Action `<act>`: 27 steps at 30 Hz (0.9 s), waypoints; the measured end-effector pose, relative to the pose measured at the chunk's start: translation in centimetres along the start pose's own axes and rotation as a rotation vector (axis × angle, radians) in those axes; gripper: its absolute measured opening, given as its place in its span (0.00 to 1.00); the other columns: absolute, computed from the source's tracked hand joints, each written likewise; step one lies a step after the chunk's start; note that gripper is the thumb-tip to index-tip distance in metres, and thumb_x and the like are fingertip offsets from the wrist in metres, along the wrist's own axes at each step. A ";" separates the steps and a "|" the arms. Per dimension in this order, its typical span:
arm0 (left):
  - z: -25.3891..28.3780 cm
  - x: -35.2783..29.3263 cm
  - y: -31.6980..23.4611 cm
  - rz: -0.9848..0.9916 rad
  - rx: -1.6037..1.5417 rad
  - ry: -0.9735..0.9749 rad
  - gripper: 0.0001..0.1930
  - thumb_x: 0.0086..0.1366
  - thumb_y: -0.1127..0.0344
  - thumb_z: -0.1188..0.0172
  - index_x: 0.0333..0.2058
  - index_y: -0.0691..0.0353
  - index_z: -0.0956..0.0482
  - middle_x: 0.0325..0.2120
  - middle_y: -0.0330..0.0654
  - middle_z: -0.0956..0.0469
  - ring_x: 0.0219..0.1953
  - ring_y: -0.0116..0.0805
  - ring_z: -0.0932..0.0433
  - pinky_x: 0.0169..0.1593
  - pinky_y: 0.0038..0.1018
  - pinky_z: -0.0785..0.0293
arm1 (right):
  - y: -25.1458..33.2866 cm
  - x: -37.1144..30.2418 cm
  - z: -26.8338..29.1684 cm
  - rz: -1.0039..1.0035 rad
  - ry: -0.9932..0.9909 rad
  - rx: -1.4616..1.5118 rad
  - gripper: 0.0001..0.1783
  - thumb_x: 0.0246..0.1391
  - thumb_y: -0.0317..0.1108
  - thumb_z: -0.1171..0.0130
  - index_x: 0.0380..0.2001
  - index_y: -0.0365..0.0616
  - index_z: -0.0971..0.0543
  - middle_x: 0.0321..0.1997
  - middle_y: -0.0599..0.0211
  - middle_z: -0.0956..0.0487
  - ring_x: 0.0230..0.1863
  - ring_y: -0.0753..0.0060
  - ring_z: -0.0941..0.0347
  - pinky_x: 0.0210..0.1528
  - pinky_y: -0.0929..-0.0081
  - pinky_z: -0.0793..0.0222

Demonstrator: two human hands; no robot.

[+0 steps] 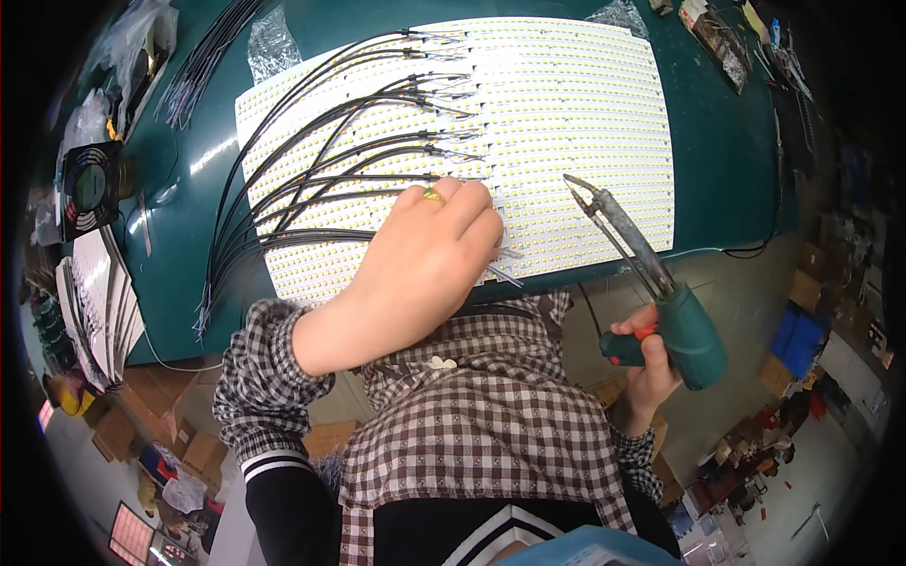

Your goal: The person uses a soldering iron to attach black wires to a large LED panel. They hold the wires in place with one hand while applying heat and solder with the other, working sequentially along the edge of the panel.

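A white LED board point(585, 123) with rows of small yellow chips lies on the green table. Black cables point(311, 141) fan across its left half, their thin bare wire ends around the middle seam. My left hand point(425, 259), wearing a ring, rests over the lower middle of the board. Its fingers are curled together at the end of one cable; the fingertips are partly hidden. Grey wire ends stick out beside the knuckles. Closed around the handle of a green soldering gun point(694, 335) with a red trigger, my right hand point(651, 368) keeps its metal tip above the board's right half.
A small black fan point(92, 189) stands at the left, above a stack of white panels point(99, 307). A bundle of dark wires point(208, 61) lies at the far left. Tools point(779, 57) lie at the far right; cardboard boxes stand on the floor.
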State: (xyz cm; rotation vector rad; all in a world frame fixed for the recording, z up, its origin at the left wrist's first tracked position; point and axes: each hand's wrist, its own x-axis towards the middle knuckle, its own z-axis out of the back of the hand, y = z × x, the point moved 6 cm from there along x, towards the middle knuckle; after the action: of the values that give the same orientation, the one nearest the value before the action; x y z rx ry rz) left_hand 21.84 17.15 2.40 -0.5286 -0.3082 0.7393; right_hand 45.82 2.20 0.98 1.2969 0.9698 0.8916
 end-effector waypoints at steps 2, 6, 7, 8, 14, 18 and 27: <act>0.9 -0.8 0.0 0.065 -0.029 -0.100 0.09 0.60 0.73 0.34 0.36 0.60 0.26 0.32 0.44 0.27 0.35 0.45 0.24 0.37 0.38 0.28 | -0.1 -0.1 0.2 -0.006 -0.011 -0.012 0.24 0.62 0.37 0.37 0.52 0.26 0.27 0.38 0.55 0.23 0.36 0.65 0.22 0.40 0.62 0.18; 1.0 -1.5 0.9 0.168 -0.026 -0.126 0.07 0.60 0.75 0.38 0.34 0.65 0.28 0.30 0.48 0.30 0.25 0.47 0.25 0.28 0.38 0.27 | -0.2 -0.1 0.0 -0.002 0.003 -0.021 0.26 0.61 0.37 0.37 0.54 0.26 0.27 0.38 0.54 0.22 0.35 0.65 0.22 0.39 0.62 0.18; 0.6 -1.4 1.2 0.162 -0.032 -0.144 0.07 0.60 0.75 0.38 0.34 0.65 0.28 0.29 0.48 0.30 0.25 0.47 0.24 0.27 0.38 0.26 | -0.2 0.0 -0.1 0.001 0.015 -0.021 0.26 0.61 0.36 0.37 0.55 0.26 0.27 0.37 0.54 0.22 0.34 0.65 0.22 0.39 0.62 0.18; 0.4 -1.4 1.3 0.156 -0.039 -0.160 0.07 0.60 0.76 0.38 0.34 0.65 0.28 0.29 0.48 0.30 0.24 0.47 0.24 0.27 0.39 0.26 | -0.2 0.0 -0.2 -0.006 0.025 -0.022 0.26 0.61 0.37 0.37 0.55 0.25 0.27 0.37 0.54 0.22 0.34 0.65 0.22 0.39 0.63 0.18; 0.9 -1.3 0.9 0.198 -0.121 -0.221 0.08 0.56 0.77 0.37 0.32 0.63 0.28 0.28 0.47 0.30 0.25 0.48 0.25 0.27 0.39 0.27 | 0.0 -0.6 -0.5 -0.069 -0.007 -0.062 0.27 0.60 0.38 0.35 0.53 0.25 0.25 0.38 0.49 0.19 0.35 0.61 0.19 0.39 0.65 0.18; 0.1 -0.9 1.2 0.169 -0.183 -0.236 0.08 0.55 0.77 0.36 0.31 0.63 0.28 0.28 0.46 0.30 0.25 0.48 0.25 0.27 0.39 0.28 | 0.2 -1.1 -0.5 -0.101 0.010 -0.091 0.27 0.59 0.38 0.34 0.53 0.25 0.25 0.40 0.47 0.18 0.35 0.60 0.18 0.40 0.65 0.18; -0.1 -1.2 1.6 0.204 -0.235 -0.235 0.09 0.56 0.79 0.35 0.31 0.63 0.27 0.27 0.42 0.30 0.23 0.36 0.25 0.26 0.30 0.30 | -0.3 -2.1 -0.3 -0.125 0.064 -0.089 0.20 0.53 0.30 0.27 0.45 0.30 0.20 0.41 0.56 0.19 0.40 0.63 0.17 0.42 0.67 0.18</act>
State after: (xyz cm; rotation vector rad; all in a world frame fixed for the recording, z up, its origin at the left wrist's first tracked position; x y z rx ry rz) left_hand 20.15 17.24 1.31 -0.7036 -0.5705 0.9723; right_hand 44.80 0.32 0.79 1.1259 1.0384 0.8740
